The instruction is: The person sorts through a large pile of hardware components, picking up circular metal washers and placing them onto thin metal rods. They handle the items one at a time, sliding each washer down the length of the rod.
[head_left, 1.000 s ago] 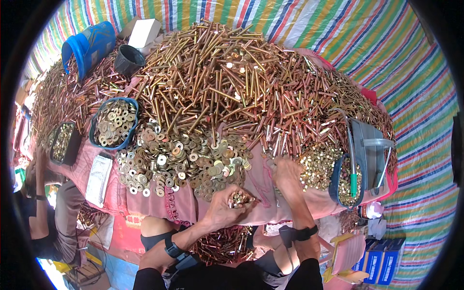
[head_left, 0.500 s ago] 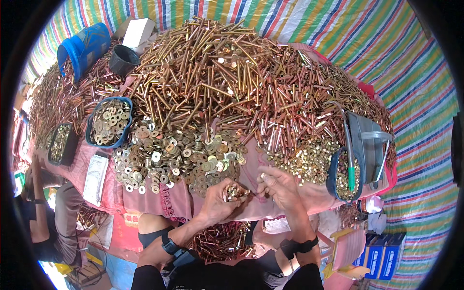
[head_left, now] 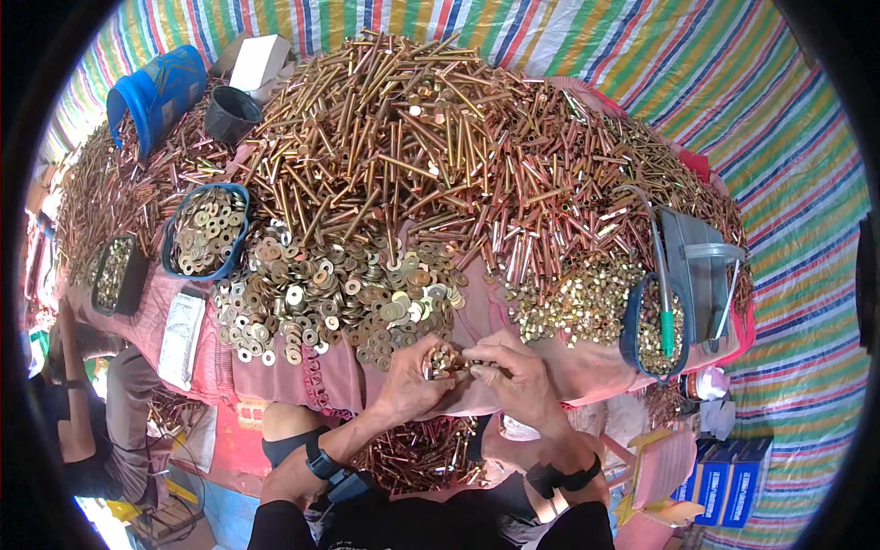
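Observation:
My left hand (head_left: 414, 380) is curled around a clutch of small brass-coloured nuts (head_left: 442, 359), which show between the thumb and fingers. My right hand (head_left: 518, 374) comes in from the other side, its thumb and fingertips pinched together right beside those nuts. Whatever lies in that pinch is too small and covered to make out. Both hands are over the near edge of the pink cloth (head_left: 367, 390). Just beyond them spreads a heap of flat washers (head_left: 321, 293) to the left, and a heap of loose nuts (head_left: 587, 298) to the right.
Behind lies a big mound of long brass-coloured bolts and sleeves (head_left: 394, 137). A blue-rimmed tub of washers (head_left: 246, 240) stands left, a tub of nuts (head_left: 629, 335) with a green-handled tool (head_left: 666, 335) right. A blue bucket (head_left: 179, 87) lies tipped far left. Another person's arm (head_left: 73, 367) shows left.
My right hand has moved left and slightly down, from above the cloth to touching distance of the nuts in my left hand. The left hand stays in place.

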Demonstrator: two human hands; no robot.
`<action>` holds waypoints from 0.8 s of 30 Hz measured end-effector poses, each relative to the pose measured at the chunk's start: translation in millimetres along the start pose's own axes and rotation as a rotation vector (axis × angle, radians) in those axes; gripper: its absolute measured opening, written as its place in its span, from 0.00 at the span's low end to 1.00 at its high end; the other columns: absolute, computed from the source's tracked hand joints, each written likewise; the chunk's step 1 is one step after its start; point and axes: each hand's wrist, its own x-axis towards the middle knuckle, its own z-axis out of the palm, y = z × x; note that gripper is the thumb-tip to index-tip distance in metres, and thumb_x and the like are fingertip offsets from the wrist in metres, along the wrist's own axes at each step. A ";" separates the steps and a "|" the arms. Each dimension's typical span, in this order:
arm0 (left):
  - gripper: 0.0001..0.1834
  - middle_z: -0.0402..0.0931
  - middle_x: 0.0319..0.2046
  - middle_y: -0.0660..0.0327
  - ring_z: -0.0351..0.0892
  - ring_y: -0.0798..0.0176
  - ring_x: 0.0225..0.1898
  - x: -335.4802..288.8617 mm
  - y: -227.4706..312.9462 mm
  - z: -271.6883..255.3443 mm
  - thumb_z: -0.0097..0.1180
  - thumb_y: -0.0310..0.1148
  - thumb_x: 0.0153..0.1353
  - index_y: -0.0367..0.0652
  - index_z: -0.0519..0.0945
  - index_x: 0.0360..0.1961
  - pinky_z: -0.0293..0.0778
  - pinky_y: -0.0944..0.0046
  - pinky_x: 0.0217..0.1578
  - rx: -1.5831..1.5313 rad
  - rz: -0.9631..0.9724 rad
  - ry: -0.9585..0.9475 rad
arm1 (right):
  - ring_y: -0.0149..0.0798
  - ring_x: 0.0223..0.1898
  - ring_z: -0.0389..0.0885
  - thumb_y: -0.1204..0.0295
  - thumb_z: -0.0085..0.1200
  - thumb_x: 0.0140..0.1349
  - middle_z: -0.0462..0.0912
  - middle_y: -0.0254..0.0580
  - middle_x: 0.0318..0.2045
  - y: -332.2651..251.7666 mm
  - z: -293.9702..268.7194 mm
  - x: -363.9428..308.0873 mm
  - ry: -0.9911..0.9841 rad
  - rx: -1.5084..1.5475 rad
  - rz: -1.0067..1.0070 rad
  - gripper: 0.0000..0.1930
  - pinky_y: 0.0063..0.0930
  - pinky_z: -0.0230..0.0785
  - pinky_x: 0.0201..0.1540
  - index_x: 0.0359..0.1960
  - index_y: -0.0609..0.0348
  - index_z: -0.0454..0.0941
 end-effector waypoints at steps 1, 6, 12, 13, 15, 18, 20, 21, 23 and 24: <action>0.11 0.83 0.31 0.64 0.79 0.73 0.34 0.7 0.5 1.0 0.67 0.19 0.59 0.37 0.81 0.43 0.78 0.67 0.38 -0.043 -0.001 -0.001 | 0.37 0.40 0.82 0.78 0.64 0.65 0.83 0.44 0.41 -2.7 0.5 0.2 0.000 -0.013 0.018 0.12 0.29 0.74 0.43 0.50 0.63 0.85; 0.11 0.82 0.31 0.65 0.78 0.74 0.35 -0.6 1.1 -0.9 0.66 0.19 0.58 0.37 0.81 0.42 0.77 0.68 0.37 0.022 0.022 0.002 | 0.38 0.39 0.83 0.78 0.64 0.65 0.84 0.44 0.40 -4.6 4.9 1.7 0.036 -0.098 -0.013 0.10 0.29 0.75 0.41 0.48 0.63 0.85; 0.12 0.81 0.32 0.65 0.76 0.74 0.35 1.0 -5.3 -0.5 0.68 0.19 0.58 0.37 0.81 0.42 0.76 0.68 0.37 -0.033 0.028 -0.011 | 0.36 0.34 0.84 0.75 0.71 0.61 0.84 0.41 0.33 1.0 9.2 -1.1 0.089 -0.044 0.012 0.11 0.29 0.75 0.37 0.43 0.63 0.85; 0.12 0.81 0.32 0.65 0.77 0.74 0.35 0.9 -6.0 -0.5 0.68 0.19 0.58 0.37 0.81 0.42 0.76 0.67 0.37 -0.037 0.023 -0.012 | 0.36 0.33 0.84 0.74 0.72 0.60 0.84 0.40 0.32 0.7 10.9 -2.3 0.103 -0.025 0.031 0.11 0.30 0.75 0.37 0.43 0.62 0.85; 0.12 0.81 0.32 0.64 0.77 0.74 0.35 0.5 -6.3 -0.4 0.68 0.19 0.58 0.37 0.81 0.42 0.76 0.67 0.37 -0.046 0.010 -0.014 | 0.33 0.33 0.83 0.73 0.73 0.60 0.84 0.39 0.31 -1.1 16.7 -5.9 0.142 0.040 0.182 0.12 0.28 0.74 0.36 0.42 0.63 0.85; 0.12 0.82 0.32 0.63 0.77 0.73 0.35 0.5 -5.1 -1.1 0.68 0.19 0.58 0.37 0.81 0.43 0.77 0.66 0.37 -0.047 -0.002 -0.023 | 0.31 0.32 0.82 0.73 0.73 0.60 0.85 0.39 0.31 -3.2 20.8 -10.3 0.166 0.067 0.301 0.12 0.27 0.73 0.35 0.42 0.64 0.85; 0.12 0.82 0.31 0.63 0.77 0.72 0.35 1.4 -3.8 -0.8 0.68 0.19 0.58 0.37 0.81 0.42 0.77 0.66 0.37 -0.012 0.018 -0.012 | 0.32 0.32 0.82 0.74 0.72 0.60 0.85 0.39 0.32 -3.0 21.3 -10.6 0.177 0.031 0.252 0.12 0.27 0.73 0.35 0.43 0.65 0.86; 0.12 0.82 0.31 0.63 0.77 0.72 0.34 1.6 -3.2 -0.6 0.68 0.19 0.58 0.37 0.81 0.42 0.77 0.66 0.37 0.015 0.014 -0.010 | 0.33 0.32 0.82 0.75 0.71 0.61 0.85 0.40 0.33 -2.7 21.2 -10.0 0.186 -0.004 0.180 0.11 0.28 0.73 0.35 0.43 0.65 0.86; 0.12 0.81 0.31 0.63 0.77 0.72 0.34 1.6 -1.9 -0.3 0.68 0.19 0.58 0.37 0.81 0.42 0.77 0.66 0.37 0.006 0.021 -0.005 | 0.36 0.34 0.83 0.77 0.69 0.62 0.84 0.41 0.34 -2.2 19.4 -8.2 0.190 -0.038 0.068 0.11 0.29 0.74 0.37 0.45 0.64 0.86; 0.12 0.81 0.30 0.63 0.77 0.72 0.33 1.6 -1.3 -0.3 0.68 0.19 0.58 0.37 0.80 0.42 0.77 0.66 0.36 0.006 0.018 -0.004 | 0.37 0.35 0.83 0.77 0.69 0.62 0.84 0.42 0.35 -2.6 18.9 -7.5 0.184 -0.037 0.026 0.12 0.30 0.75 0.38 0.47 0.64 0.86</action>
